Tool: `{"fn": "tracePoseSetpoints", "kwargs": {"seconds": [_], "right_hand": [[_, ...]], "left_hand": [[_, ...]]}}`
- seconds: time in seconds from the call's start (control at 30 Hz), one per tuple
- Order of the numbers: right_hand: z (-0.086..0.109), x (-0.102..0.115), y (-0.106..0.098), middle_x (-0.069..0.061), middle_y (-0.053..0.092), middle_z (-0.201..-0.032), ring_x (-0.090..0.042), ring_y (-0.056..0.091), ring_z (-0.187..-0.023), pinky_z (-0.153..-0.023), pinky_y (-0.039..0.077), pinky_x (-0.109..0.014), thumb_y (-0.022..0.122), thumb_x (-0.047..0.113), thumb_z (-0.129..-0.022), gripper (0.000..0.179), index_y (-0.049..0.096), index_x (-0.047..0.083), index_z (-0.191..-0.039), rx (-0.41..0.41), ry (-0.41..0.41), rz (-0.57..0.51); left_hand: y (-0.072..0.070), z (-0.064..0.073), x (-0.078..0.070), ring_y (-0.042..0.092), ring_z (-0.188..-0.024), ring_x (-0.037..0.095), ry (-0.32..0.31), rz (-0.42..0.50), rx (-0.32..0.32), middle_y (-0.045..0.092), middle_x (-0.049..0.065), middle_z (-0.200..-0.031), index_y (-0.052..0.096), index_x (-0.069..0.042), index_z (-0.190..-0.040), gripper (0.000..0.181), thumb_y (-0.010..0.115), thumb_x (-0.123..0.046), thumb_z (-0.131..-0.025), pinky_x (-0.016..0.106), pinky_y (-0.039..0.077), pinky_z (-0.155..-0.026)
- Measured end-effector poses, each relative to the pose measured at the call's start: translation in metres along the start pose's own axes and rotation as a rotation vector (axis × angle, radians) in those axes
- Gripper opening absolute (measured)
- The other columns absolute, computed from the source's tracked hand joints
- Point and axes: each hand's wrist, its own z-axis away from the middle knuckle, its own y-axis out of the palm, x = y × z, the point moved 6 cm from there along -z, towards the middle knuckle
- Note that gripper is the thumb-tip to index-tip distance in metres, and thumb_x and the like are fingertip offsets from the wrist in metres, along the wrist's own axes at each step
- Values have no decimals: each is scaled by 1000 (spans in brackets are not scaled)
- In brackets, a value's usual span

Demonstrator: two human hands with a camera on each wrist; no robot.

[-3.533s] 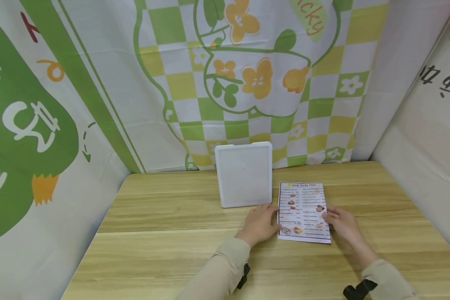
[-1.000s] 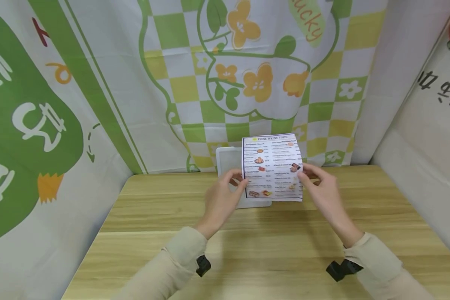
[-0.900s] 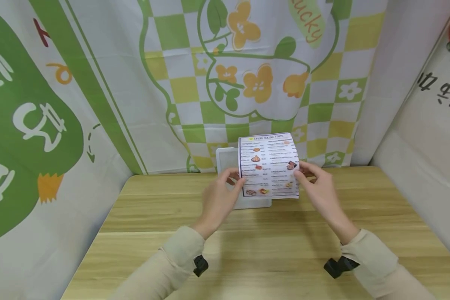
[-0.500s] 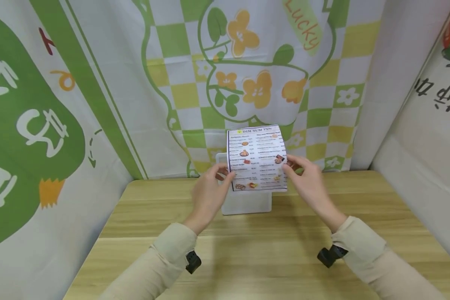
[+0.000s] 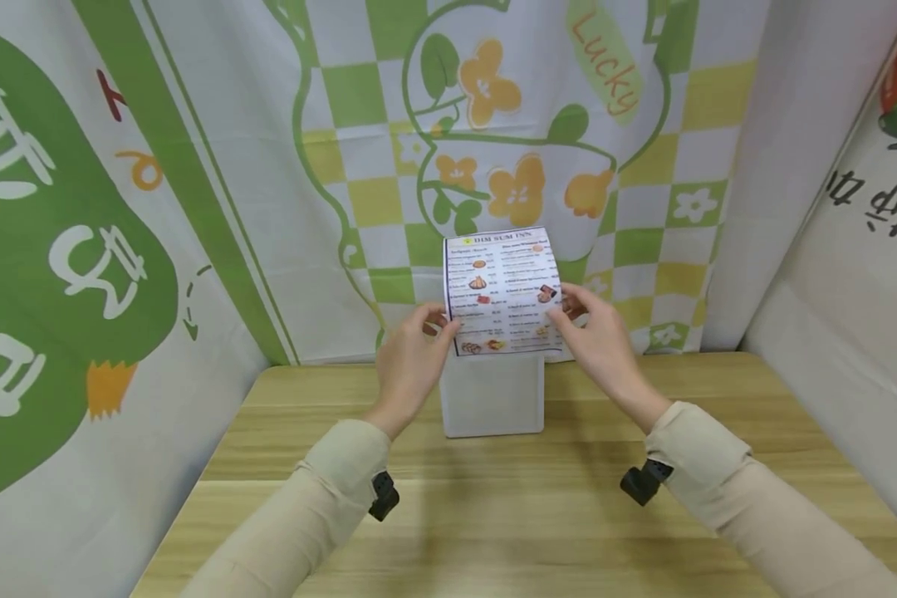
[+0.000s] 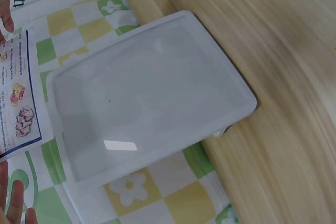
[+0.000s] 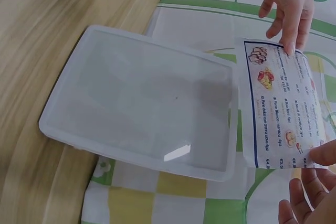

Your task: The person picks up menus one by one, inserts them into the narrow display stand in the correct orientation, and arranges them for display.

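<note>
A printed paper menu headed "DIM SUM INN" (image 5: 504, 291) is held up in the air by both hands. My left hand (image 5: 411, 361) pinches its left edge between thumb and fingers. On the opposite edge, my right hand (image 5: 601, 345) pinches it the same way. The sheet bows slightly. Below and behind it stands a white framed display stand (image 5: 492, 399), upright on the table, its upper part hidden by the menu in the head view. Both wrist views show the stand's (image 7: 142, 100) blank glossy front, with the menu (image 7: 281, 108) just past its top edge.
The wood-grain table (image 5: 493, 515) carries the stand near its back edge. A green-and-yellow checked curtain (image 5: 366, 199) hangs directly behind. Printed cloth walls (image 5: 217, 208) close in on the left and right.
The menu lay flat on the table right of the stand, with both hands at its edges. It was lifted, then carried left and up, and is now over the stand's upper part.
</note>
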Motion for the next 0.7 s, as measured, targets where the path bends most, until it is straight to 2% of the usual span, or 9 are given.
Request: {"fn": "tracePoseSetpoints", "kwargs": {"seconds": [0.17, 0.4, 0.7], "right_hand": [[-11, 1, -1, -10, 62, -94, -20, 54, -85, -67, 45, -31, 62, 15, -89, 41, 52, 2, -127, -8, -16, -5], [-25, 0, 1, -11, 61, -96, -22, 54, -86, -66, 46, -32, 61, 16, -90, 45, 47, 2, -132, -18, -8, 9], [-40, 1, 5, -10, 63, -97, -22, 56, -86, -70, 47, -33, 60, 20, -91, 45, 49, 4, -131, -34, -9, 36]], "left_hand": [[-1, -11, -3, 61, -81, 16, 29, -7, -22, 66, -10, -88, 64, -21, -105, 26, 65, -38, -86, 30, 42, -57], [0, -25, -4, 59, -83, 10, 23, -13, 12, 65, -11, -93, 62, -23, -114, 32, 62, -41, -88, 29, 43, -59], [3, -42, 2, 58, -80, 11, 18, -20, -3, 67, -10, -94, 59, -23, -118, 34, 62, -39, -88, 28, 42, -57]]}}
